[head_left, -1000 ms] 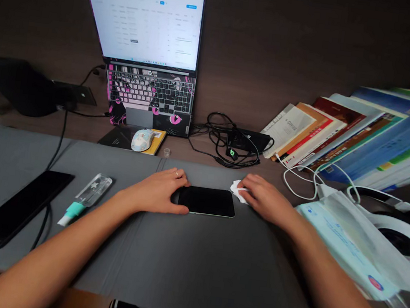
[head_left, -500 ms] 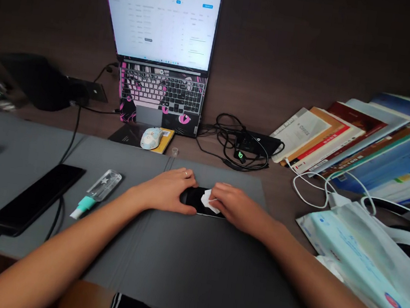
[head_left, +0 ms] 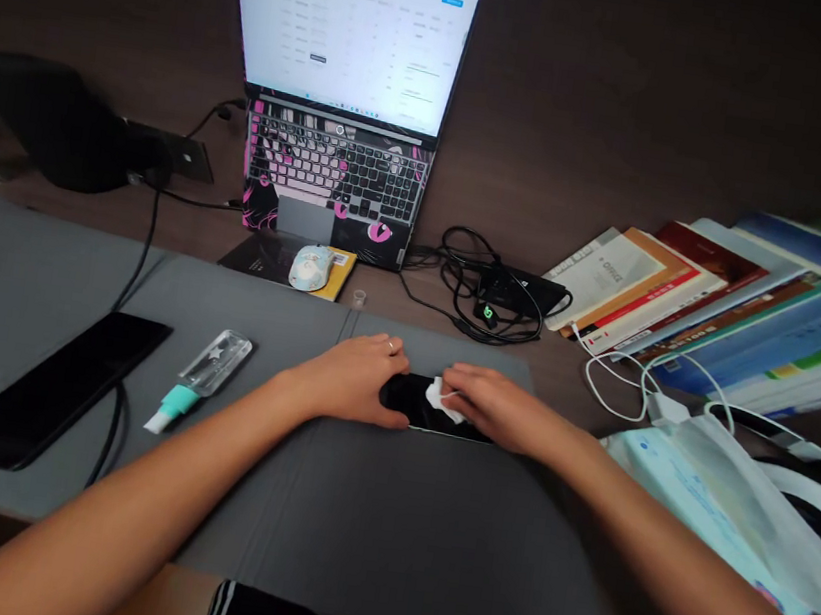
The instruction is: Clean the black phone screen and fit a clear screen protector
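Note:
A black smartphone [head_left: 409, 400] lies flat on the grey desk mat [head_left: 399, 508], its long side running left to right. Around its left end, my left hand [head_left: 363, 379] grips the edges, thumb on the near side and fingers on the far side. My right hand [head_left: 493, 404] is closed on a crumpled white tissue [head_left: 446, 400], pressed against the phone's dark surface. Part of the phone's right end is hidden under that hand. Left of my left forearm lies a clear spray bottle [head_left: 218, 363] with a mint-green neck.
An open laptop [head_left: 338, 167] stands at the back, with a mouse [head_left: 311, 267] before it. A black tablet-like device [head_left: 56, 389] with a cable lies left. Black cables and an adapter [head_left: 523, 290], leaning books [head_left: 723, 288], and a pale blue tissue pack [head_left: 702, 507] are on the right.
The tissue in my right hand has shifted slightly along the phone's surface toward the right end. My left hand keeps its hold. The whole view has tilted and shifted a little.

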`<state>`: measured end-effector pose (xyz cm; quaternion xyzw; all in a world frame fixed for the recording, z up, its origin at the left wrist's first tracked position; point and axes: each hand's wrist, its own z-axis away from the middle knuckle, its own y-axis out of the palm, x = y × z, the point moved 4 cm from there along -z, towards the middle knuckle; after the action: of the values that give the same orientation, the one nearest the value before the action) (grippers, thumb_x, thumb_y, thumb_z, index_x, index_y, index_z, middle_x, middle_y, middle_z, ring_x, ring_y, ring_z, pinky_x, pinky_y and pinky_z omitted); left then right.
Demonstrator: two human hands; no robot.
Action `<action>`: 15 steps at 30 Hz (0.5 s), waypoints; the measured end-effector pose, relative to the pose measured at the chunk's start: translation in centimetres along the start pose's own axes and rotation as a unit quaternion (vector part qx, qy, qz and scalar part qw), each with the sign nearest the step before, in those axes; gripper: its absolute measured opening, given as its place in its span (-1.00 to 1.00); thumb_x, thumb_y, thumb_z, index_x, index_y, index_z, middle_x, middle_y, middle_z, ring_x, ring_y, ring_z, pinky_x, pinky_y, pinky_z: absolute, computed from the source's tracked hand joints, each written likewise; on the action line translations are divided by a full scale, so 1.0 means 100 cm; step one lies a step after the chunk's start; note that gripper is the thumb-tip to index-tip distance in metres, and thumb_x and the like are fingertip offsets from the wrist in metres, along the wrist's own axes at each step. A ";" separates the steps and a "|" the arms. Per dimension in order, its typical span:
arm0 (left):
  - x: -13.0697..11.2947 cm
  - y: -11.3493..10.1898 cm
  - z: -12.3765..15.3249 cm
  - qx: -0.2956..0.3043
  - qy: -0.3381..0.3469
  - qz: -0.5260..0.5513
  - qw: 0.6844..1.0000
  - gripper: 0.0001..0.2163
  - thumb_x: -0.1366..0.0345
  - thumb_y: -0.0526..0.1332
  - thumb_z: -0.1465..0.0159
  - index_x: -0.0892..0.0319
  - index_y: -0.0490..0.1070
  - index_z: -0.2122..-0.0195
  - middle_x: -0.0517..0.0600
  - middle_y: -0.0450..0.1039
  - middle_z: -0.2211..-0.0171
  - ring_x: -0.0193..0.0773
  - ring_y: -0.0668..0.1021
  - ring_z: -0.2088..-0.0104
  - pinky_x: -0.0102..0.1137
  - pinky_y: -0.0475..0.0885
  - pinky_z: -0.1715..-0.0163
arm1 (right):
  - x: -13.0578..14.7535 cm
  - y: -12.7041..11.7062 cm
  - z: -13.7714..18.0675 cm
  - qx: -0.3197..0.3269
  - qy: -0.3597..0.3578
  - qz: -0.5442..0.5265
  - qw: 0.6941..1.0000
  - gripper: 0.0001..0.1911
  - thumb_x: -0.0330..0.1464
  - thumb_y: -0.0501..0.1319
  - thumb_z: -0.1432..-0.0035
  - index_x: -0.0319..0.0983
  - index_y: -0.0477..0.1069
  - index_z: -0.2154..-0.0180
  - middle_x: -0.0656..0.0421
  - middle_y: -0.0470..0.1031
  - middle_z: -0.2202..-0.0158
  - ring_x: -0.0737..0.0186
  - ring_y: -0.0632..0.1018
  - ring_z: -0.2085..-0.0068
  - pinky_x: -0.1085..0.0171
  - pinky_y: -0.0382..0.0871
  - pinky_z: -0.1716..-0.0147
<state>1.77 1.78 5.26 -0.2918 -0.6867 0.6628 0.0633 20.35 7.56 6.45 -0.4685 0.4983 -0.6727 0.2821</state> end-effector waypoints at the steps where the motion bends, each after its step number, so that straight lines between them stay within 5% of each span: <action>1: 0.000 0.000 0.000 -0.003 0.003 0.002 1.000 -0.52 -0.06 0.34 -0.18 0.20 0.49 0.03 0.10 0.44 0.09 0.01 0.51 0.05 -0.19 0.43 0.04 | 0.007 0.003 -0.011 -0.004 -0.012 -0.005 1.000 -0.81 -0.36 0.05 -0.40 -0.21 0.36 0.29 0.11 0.42 0.30 0.18 0.44 0.27 0.24 0.29 0.22; 6: 0.001 0.003 -0.001 -0.011 0.007 0.008 1.000 -0.53 -0.03 0.36 -0.16 0.18 0.50 0.02 0.09 0.44 0.11 0.03 0.51 0.07 -0.17 0.42 0.04 | 0.021 0.010 -0.033 -0.006 -0.034 -0.016 0.999 -0.86 -0.42 0.09 -0.38 -0.21 0.36 0.27 0.13 0.42 0.28 0.19 0.45 0.25 0.25 0.30 0.19; 15: 0.001 0.001 -0.001 0.002 -0.009 0.010 1.000 -0.50 -0.07 0.36 -0.15 0.22 0.50 0.03 0.12 0.44 0.08 0.02 0.51 0.04 -0.19 0.41 0.02 | -0.013 -0.011 0.030 0.008 0.016 -0.021 1.000 -0.73 -0.27 0.02 -0.44 -0.20 0.30 0.34 0.14 0.38 0.35 0.18 0.43 0.31 0.25 0.25 0.28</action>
<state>1.72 1.90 5.09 -0.2927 -0.6828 0.6674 0.0512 23.71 7.81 7.17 -0.4656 0.4874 -0.6902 0.2635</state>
